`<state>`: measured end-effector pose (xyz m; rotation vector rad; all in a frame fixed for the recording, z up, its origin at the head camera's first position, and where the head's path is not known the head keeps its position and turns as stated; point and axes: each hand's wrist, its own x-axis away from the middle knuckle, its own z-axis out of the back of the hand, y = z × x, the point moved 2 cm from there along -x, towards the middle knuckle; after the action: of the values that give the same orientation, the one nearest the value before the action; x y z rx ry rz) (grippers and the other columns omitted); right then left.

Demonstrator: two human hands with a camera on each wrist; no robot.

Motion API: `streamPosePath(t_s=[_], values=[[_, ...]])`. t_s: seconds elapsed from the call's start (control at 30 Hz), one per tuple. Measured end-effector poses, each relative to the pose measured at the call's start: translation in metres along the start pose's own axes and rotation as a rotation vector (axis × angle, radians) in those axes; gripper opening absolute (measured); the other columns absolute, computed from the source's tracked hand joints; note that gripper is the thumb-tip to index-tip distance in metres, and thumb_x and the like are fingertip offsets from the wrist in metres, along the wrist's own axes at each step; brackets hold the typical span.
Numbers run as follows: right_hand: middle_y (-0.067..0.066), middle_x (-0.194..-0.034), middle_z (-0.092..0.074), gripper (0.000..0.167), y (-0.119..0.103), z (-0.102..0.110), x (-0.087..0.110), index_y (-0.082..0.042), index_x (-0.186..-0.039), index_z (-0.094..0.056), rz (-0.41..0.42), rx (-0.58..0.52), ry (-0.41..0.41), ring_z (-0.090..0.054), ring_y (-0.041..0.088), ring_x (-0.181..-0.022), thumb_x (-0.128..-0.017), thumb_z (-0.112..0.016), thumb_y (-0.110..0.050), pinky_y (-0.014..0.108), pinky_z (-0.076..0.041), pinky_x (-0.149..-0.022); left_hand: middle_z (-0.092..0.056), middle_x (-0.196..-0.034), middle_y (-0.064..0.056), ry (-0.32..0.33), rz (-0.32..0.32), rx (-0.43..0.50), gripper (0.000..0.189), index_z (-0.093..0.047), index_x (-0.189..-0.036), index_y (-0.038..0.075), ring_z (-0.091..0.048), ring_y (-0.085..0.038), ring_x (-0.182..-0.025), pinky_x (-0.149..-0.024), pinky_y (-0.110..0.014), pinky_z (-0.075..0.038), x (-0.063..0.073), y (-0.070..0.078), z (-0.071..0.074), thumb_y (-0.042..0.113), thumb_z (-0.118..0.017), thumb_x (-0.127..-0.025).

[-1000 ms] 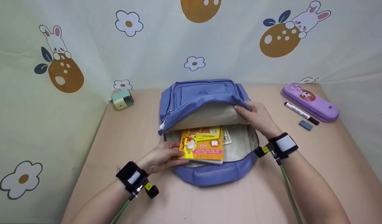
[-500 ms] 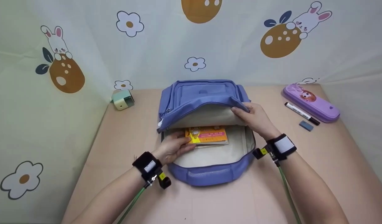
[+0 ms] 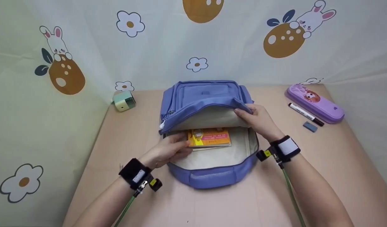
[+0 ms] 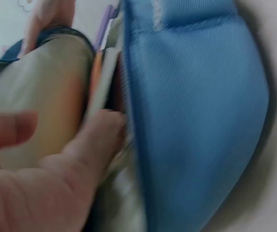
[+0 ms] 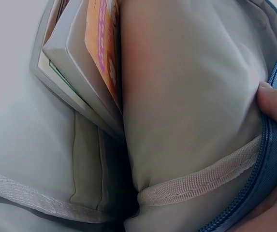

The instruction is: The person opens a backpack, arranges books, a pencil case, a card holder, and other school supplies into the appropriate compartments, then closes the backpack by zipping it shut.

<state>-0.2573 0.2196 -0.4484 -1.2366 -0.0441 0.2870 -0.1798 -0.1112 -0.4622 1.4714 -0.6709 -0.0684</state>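
A blue backpack (image 3: 209,176) lies on its back on the table, its main compartment unzipped. My right hand (image 3: 261,119) pinches the edge of the raised front flap (image 3: 209,116), thumb on the beige lining; the zipper edge shows beside that thumb (image 5: 273,101) in the right wrist view. Inside the bag lies a small stack of books, an orange and yellow book (image 3: 210,137) on top. The far part of the stack is hidden under the flap. My left hand (image 3: 168,149) is at the stack's left edge, thumb and fingers apart, slightly blurred; thumb (image 4: 20,128) stands off the books.
A green and cream pencil sharpener (image 3: 124,101) stands at the back left. At the right are a purple pencil case (image 3: 316,104), a black-capped white marker (image 3: 305,114) and a blue-grey eraser (image 3: 310,126). A patterned cloth (image 3: 161,47) hangs behind the table.
My left hand pushed the books deeper under the flap, then let go and drew back a little to the left. My right hand still holds up the flap.
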Motion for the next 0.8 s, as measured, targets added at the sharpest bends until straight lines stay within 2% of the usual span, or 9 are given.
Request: streamPosePath(t_s=[0.13,0.2,0.3,0.4,0.5,0.57,0.63,0.73,0.8], values=[[-0.002,-0.067,-0.038,0.045,0.002,0.001,0.0,-0.01,-0.076,-0.05,0.0,0.011,-0.004,-0.037,0.013,-0.061,-0.097,-0.069,-0.046,0.026,-0.028,-0.052,-0.053,-0.145,-0.024,-0.017,-0.106,-0.426,0.058,-0.039,-0.152,-0.007,-0.054,-0.035,-0.132,-0.109,-0.047,-0.045,0.021,0.014,-0.005,0.025,-0.057,-0.106],[-0.002,-0.067,-0.038,0.046,0.002,0.001,0.001,-0.009,-0.077,-0.051,0.003,0.013,-0.004,-0.037,0.013,-0.061,-0.097,-0.069,-0.046,0.026,-0.028,-0.052,-0.062,-0.137,-0.02,-0.028,-0.163,-0.496,0.047,-0.054,-0.143,-0.003,-0.059,-0.033,-0.127,-0.105,-0.046,-0.049,0.032,0.025,-0.01,0.026,-0.056,-0.107],[-0.001,-0.067,-0.037,0.046,0.004,0.002,0.002,-0.007,-0.079,-0.053,0.005,0.006,-0.007,-0.035,0.013,-0.059,-0.097,-0.069,-0.047,0.026,-0.027,-0.051,-0.072,-0.115,-0.011,-0.001,-0.284,-0.464,0.032,-0.069,-0.127,0.001,-0.069,-0.027,-0.106,-0.092,-0.039,-0.057,0.047,0.046,-0.014,0.023,-0.056,-0.107],[-0.002,-0.066,-0.035,0.045,0.006,0.002,0.003,-0.006,-0.082,-0.056,0.002,-0.003,-0.009,-0.033,0.012,-0.058,-0.096,-0.069,-0.047,0.026,-0.025,-0.05,-0.072,-0.109,-0.003,0.139,-0.501,-0.49,0.026,-0.072,-0.122,0.005,-0.068,-0.02,-0.095,-0.081,-0.033,-0.059,0.053,0.064,-0.008,0.02,-0.06,-0.105],[-0.002,-0.068,-0.035,0.043,0.006,0.002,0.004,-0.006,-0.086,-0.058,0.0,0.001,-0.008,-0.035,0.013,-0.06,-0.097,-0.07,-0.045,0.026,-0.025,-0.051,-0.066,-0.124,-0.003,0.346,-0.683,-0.693,0.032,-0.067,-0.132,0.01,-0.062,-0.019,-0.111,-0.093,-0.037,-0.053,0.045,0.07,0.006,0.024,-0.063,-0.104],[-0.001,-0.07,-0.035,0.04,0.006,0.002,0.005,-0.006,-0.089,-0.061,-0.001,0.011,-0.015,-0.037,0.015,-0.065,-0.097,-0.069,-0.044,0.028,-0.025,-0.053,-0.061,-0.136,-0.005,0.442,-0.701,-0.808,0.04,-0.062,-0.14,0.012,-0.056,-0.02,-0.125,-0.103,-0.043,-0.047,0.035,0.066,0.016,0.027,-0.063,-0.103],[0.0,-0.073,-0.036,0.039,0.006,0.002,0.006,-0.006,-0.091,-0.063,-0.001,0.026,-0.031,-0.041,0.017,-0.07,-0.097,-0.069,-0.044,0.029,-0.026,-0.056,-0.058,-0.143,-0.007,0.453,-0.645,-0.854,0.042,-0.06,-0.143,0.013,-0.052,-0.024,-0.134,-0.11,-0.047,-0.041,0.026,0.06,0.025,0.029,-0.061,-0.104],[0.001,-0.08,-0.044,0.037,0.005,0.002,0.007,-0.007,-0.097,-0.066,0.002,0.051,-0.06,-0.047,0.018,-0.081,-0.098,-0.068,-0.044,0.028,-0.03,-0.062,-0.064,-0.136,-0.009,0.436,-0.578,-0.835,0.036,-0.065,-0.137,0.01,-0.059,-0.026,-0.126,-0.105,-0.048,-0.047,0.018,0.052,0.032,0.026,-0.059,-0.106],[0.002,-0.082,-0.047,0.036,0.004,0.004,0.008,-0.007,-0.098,-0.066,0.013,0.066,-0.08,-0.049,0.02,-0.084,-0.099,-0.067,-0.043,0.028,-0.032,-0.064,-0.069,-0.127,-0.011,0.437,-0.599,-0.84,0.03,-0.069,-0.13,0.007,-0.065,-0.026,-0.117,-0.099,-0.046,-0.051,0.016,0.051,0.033,0.022,-0.058,-0.106]])
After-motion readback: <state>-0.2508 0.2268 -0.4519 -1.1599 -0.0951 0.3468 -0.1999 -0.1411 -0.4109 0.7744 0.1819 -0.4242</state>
